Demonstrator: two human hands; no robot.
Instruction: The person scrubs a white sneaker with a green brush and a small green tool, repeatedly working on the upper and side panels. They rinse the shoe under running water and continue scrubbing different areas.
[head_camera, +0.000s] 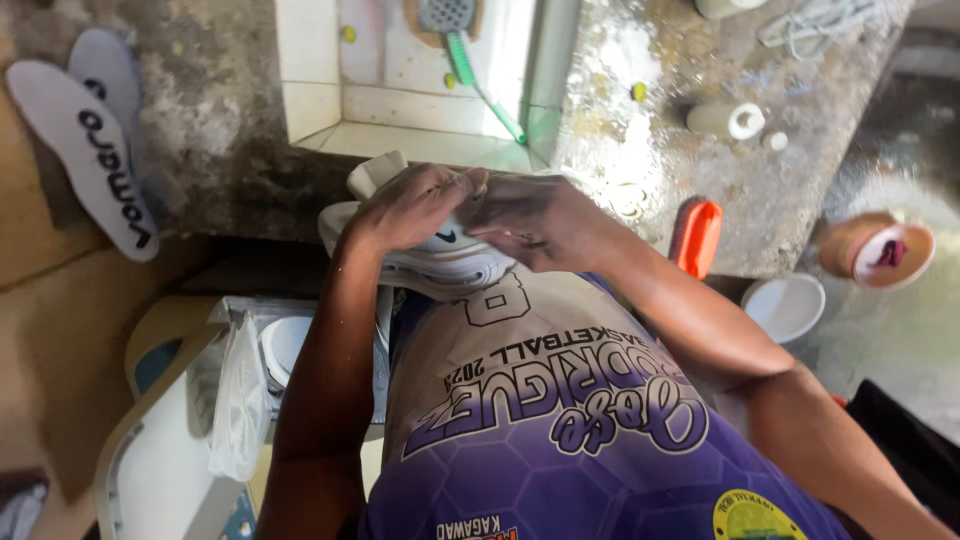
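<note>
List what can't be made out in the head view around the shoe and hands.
- White shoe: mostly covered by left hand and right hand.
- Fingertips: tucked against the shoe, grip unclear.
- Green-handled brush: head cut off by the top edge.
- Plastic bag: contents hidden.

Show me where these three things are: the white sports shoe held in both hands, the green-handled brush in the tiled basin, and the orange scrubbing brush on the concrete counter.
white sports shoe (452, 262): head view, on its side panel below the fingers.
green-handled brush (481, 88): head view, on the middle of its handle.
orange scrubbing brush (699, 236): head view, on its orange plastic back.
</note>
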